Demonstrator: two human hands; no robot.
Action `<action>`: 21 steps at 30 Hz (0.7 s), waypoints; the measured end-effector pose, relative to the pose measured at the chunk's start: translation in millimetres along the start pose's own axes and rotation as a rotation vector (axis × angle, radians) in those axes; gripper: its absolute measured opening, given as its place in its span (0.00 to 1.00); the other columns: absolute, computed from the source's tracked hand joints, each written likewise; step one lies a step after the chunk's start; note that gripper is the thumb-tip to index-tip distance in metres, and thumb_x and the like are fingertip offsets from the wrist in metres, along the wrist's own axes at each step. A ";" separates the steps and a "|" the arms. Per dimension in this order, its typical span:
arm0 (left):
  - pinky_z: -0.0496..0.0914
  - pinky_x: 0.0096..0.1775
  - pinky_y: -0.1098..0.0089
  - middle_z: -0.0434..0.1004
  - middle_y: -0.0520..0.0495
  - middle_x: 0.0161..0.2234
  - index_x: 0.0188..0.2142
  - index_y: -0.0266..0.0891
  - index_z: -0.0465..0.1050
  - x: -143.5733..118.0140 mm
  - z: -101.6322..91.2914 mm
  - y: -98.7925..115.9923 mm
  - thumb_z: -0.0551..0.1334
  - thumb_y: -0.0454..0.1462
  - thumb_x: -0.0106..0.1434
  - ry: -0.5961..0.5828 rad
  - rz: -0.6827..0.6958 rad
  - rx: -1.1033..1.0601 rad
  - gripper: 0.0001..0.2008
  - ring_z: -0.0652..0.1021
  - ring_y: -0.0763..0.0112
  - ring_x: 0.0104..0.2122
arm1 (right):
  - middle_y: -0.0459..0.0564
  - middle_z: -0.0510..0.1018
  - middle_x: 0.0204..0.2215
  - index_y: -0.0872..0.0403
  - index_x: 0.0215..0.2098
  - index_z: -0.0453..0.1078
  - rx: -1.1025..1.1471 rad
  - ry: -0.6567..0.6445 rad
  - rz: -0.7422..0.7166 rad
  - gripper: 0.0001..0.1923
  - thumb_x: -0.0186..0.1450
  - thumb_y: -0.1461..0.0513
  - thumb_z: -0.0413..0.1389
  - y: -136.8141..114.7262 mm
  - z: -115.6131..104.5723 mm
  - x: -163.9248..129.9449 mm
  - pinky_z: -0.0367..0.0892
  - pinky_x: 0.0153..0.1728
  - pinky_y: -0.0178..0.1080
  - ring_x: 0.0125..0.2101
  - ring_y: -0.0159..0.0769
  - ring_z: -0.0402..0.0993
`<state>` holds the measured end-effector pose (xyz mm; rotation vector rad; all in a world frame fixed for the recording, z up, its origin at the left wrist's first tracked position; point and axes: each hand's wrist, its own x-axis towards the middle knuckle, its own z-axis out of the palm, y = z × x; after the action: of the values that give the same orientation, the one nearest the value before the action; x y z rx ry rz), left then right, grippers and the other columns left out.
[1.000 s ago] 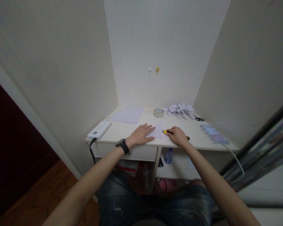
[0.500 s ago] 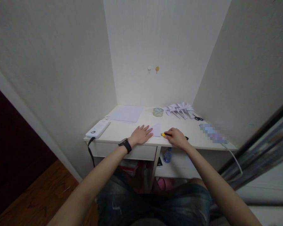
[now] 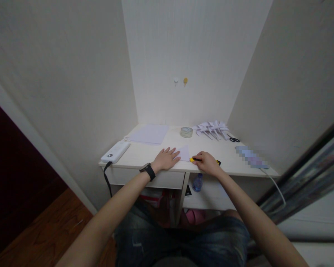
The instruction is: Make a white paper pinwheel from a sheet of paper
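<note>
A: Containers? Open shelf under the table (image 3: pixel 233 168): a blue bottle (image 3: pixel 198 183) is seen upright there; other contents too dark to tell.

B: Knife axis?

A: Yellow utility knife (image 3: pixel 195 159) is laid roughly left-right on the table, yellow tip pointed left at the folded paper (image 3: pixel 184 153), tail out past the palm on the right.

B: Fingers?

A: Right hand (image 3: pixel 207 163) fingers are curled narrow around the knife body. Left hand (image 3: pixel 164 160) is spread flat, fingers wide, pressed on the paper's left part.

No legible text, label, brand or number showing anywhere, pixelated patch (image 3: pixel 252 157) lying on the worktop (image 3: pixel 156 150) reading as nothing, power bank (image 3: pixel 115 152) markings too small.
</note>
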<state>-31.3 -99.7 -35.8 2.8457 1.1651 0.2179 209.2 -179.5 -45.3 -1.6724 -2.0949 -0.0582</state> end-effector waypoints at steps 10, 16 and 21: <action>0.50 0.64 0.50 0.50 0.43 0.70 0.69 0.45 0.54 1.6 2.3 -0.8 0.39 0.54 0.71 -0.003 -0.001 0.066 0.33 0.55 0.47 0.68 | 0.53 0.80 0.39 0.52 0.44 0.81 0.011 0.086 0.060 0.14 0.66 0.56 0.57 -11.0 2.9 -7.6 0.64 0.39 0.37 0.39 0.40 0.74; 0.50 0.64 0.49 0.50 0.41 0.70 0.69 0.44 0.54 1.8 -1.3 0.9 0.40 0.54 0.72 -0.025 -0.012 0.050 0.33 0.54 0.43 0.68 | 0.52 0.80 0.39 0.50 0.44 0.81 -0.014 0.110 0.074 0.13 0.67 0.57 0.57 -12.6 4.0 -9.2 0.64 0.41 0.38 0.41 0.40 0.74; 0.49 0.64 0.48 0.47 0.44 0.71 0.70 0.44 0.50 3.8 -9.9 -7.9 0.37 0.50 0.73 -0.010 0.001 -0.008 0.30 0.50 0.47 0.69 | 0.53 0.80 0.39 0.50 0.43 0.81 -0.034 0.113 0.063 0.13 0.68 0.56 0.56 -11.7 4.2 -9.3 0.64 0.42 0.38 0.41 0.41 0.74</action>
<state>-35.6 -91.4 -26.4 2.8376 1.1579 0.2074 198.4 -189.7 -49.6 -1.7125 -1.9675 -0.1649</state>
